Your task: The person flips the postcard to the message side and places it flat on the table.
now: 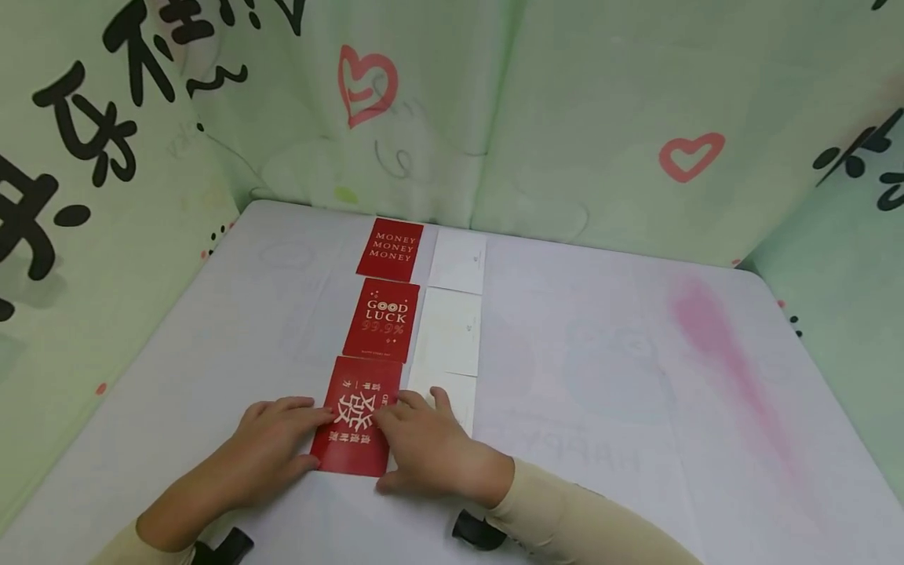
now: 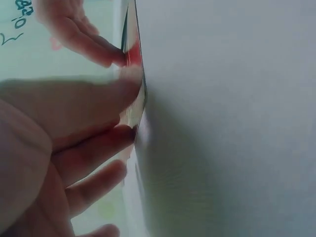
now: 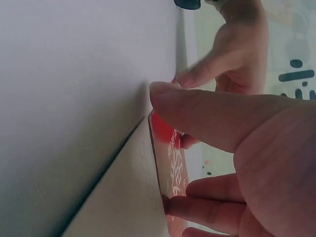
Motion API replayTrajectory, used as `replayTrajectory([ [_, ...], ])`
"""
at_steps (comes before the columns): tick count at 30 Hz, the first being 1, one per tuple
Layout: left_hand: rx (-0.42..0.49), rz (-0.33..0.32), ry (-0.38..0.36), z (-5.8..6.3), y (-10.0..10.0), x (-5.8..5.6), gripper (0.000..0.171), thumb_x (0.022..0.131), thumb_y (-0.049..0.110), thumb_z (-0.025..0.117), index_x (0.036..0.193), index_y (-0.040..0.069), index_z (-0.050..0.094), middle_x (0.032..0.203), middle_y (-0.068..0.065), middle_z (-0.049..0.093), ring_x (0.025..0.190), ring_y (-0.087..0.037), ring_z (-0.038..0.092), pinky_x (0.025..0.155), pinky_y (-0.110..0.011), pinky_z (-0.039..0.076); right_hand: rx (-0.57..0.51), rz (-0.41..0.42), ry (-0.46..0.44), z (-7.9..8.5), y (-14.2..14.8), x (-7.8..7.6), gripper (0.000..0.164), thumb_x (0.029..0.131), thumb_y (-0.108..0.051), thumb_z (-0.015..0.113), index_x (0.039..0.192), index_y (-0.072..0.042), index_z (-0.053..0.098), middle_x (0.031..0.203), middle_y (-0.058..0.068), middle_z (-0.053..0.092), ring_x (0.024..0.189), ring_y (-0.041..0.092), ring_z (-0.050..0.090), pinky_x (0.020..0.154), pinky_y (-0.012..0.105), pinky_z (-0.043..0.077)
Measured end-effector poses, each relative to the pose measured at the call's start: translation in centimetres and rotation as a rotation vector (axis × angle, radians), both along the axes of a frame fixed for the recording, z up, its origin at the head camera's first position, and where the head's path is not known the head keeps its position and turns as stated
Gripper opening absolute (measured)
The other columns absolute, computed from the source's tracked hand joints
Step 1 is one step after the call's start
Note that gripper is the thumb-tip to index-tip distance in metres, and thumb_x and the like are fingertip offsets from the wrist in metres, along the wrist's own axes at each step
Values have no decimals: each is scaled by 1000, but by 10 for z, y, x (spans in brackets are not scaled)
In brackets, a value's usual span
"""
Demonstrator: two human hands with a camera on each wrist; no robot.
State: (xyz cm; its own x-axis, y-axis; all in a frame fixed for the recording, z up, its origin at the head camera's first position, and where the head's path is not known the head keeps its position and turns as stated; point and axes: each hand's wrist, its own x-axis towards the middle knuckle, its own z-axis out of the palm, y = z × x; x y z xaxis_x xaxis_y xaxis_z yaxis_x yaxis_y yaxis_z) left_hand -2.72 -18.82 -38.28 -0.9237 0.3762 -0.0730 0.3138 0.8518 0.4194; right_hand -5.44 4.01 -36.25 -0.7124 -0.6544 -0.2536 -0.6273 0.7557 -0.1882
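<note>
RED CARD [image 1: 355,420] ON TABLE [image 1: 600,486]

Head: card lies nearest me, adj. to GOOD LUCK card [image 1: 381,320]. My L hand [image 1: 271,439] touches its L edge, R hand [image 1: 438,451] its R edge; fingers loosely extended, neither gripping.

L wrist: thumb & fingers at card edge.

R wrist: thumb at near corner, white card [image 3: 121,190] alongside.

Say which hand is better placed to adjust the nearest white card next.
Probably the right hand: it partly covers that white card, while the left hand touches the left edge of the red Chinese-character card.
</note>
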Motion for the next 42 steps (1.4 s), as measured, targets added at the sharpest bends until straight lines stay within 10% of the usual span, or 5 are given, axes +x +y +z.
replayTrajectory([
  [19,-51,-35,-46,3,0,-6,76,60,35,96,126,11,67,119,-4,67,118,-30,54,93,-63,39,24,59,110,-4,-5,2,55,83,-48,74,125,-13,64,120,-3,68,116,17,55,105,52,35],
  [31,120,-20,24,1,-8,-8,44,75,10,81,117,8,67,107,3,69,103,-23,61,93,-56,45,9,67,113,-5,-5,1,63,85,-43,76,137,-12,57,122,-2,68,115,18,57,110,53,32],
  [38,219,-1,83,10,-16,-5,42,77,-1,83,114,10,64,97,11,66,96,-18,63,84,-45,54,-184,36,155,-2,-1,-4,41,82,-21,80,120,-13,65,103,-2,70,96,15,64,97,34,46],
  [42,304,-5,242,10,-17,-5,47,74,-12,81,112,7,58,95,8,67,90,-17,66,81,-43,56,-410,1,169,1,2,-6,30,87,-10,75,114,-5,64,103,3,71,92,15,67,82,23,52],
])
